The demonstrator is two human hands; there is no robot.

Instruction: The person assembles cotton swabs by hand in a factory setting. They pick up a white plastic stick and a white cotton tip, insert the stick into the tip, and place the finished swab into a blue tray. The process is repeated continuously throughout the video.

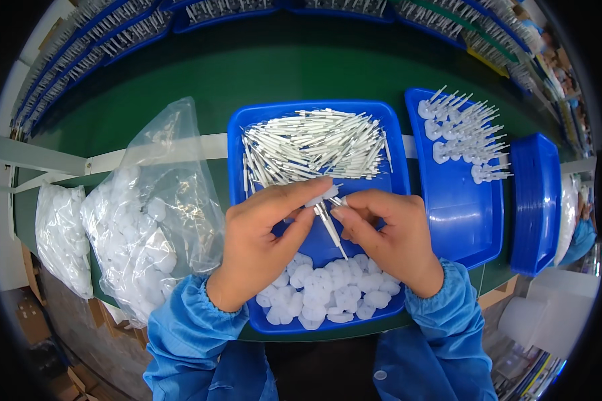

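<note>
Above the middle of a blue tray, my two hands meet. My left hand pinches a small translucent white plastic piece between thumb and fingers. Thin white rods with metallic parts hang point-down from that piece. At its right side my right hand is closed, its thumb and index finger on the end of another thin rod, mostly hidden by the fingers. A heap of loose white rods fills the tray's far half. Rounded white plastic pieces lie piled in its near end.
Right of it, a second blue tray carries rows of white pieces with rods standing in them. Beyond is a stack of blue trays. Clear bags of white pieces sit at left. Filled trays line the green table's far edge.
</note>
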